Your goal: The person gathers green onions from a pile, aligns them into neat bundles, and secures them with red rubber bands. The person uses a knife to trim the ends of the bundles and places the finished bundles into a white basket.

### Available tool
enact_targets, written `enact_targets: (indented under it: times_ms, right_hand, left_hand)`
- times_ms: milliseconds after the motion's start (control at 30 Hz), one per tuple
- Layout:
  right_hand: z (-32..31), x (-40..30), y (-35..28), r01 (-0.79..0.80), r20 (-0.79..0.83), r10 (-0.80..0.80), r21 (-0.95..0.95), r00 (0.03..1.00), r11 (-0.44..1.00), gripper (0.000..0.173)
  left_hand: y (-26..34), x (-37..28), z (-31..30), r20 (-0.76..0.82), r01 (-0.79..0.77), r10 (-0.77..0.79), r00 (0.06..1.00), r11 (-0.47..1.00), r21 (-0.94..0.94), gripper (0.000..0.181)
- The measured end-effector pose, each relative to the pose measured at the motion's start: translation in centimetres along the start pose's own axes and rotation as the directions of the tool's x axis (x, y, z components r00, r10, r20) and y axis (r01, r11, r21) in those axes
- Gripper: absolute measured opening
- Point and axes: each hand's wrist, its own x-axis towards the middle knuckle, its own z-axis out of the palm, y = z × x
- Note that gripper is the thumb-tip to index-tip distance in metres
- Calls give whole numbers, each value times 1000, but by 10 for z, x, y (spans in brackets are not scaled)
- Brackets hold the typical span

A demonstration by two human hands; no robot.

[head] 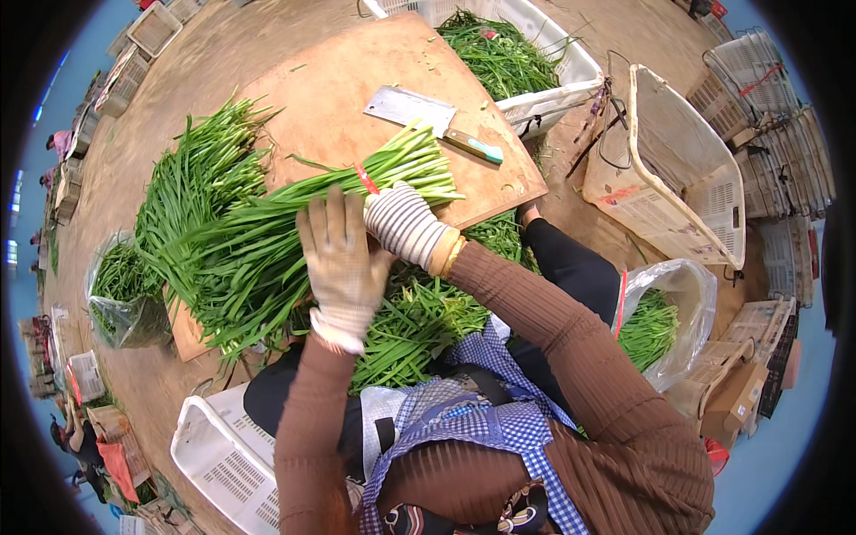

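A long bunch of green garlic chives point(267, 221) lies across the wooden board point(321, 73), with a red band point(366, 179) around its pale stem end. My left hand point(339, 257), in a tan glove, rests flat against the leafy part, fingers extended. Beside the band, my right hand point(404, 221), in a striped glove, is closed on the stems. A cleaver point(421, 114) with a wood and turquoise handle lies just beyond the cut ends. Another heap of chives point(200, 167) sits at the board's left side. Loose chives point(414, 328) cover my lap.
A white plastic crate point(575, 87) holding greens stands past the board. At right are another crate point(695, 167) and a clear bag point(695, 294) of chives. A second bag point(134, 321) stands at left, a crate point(227, 455) lower left. People work at the far left.
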Motion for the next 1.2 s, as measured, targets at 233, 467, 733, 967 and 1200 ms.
enact_targets:
  times_ms: [233,467,733,967,1200]
  right_hand:
    - [-5,-1,9,35,-16,-35,8,999,999,13]
    - [-64,22,61,-17,-387,52,93,921,995,33]
    - [2,29,90,-296,-44,306,156,951,942,44]
    - [-8,46,93,-176,-215,158,-67,964,982,44]
    - [-11,84,83,-259,58,264,480,963,838,28]
  left_hand:
    - [-48,80,49,444,-218,111,889,956,196,105]
    - [-52,81,50,508,-149,119,853,989,20,107]
    - [-57,76,63,447,-75,70,892,997,-5,122]
    - [-60,81,64,541,-51,43,840,999,-1,105]
    - [-55,84,56,543,-50,27,839,998,28,97]
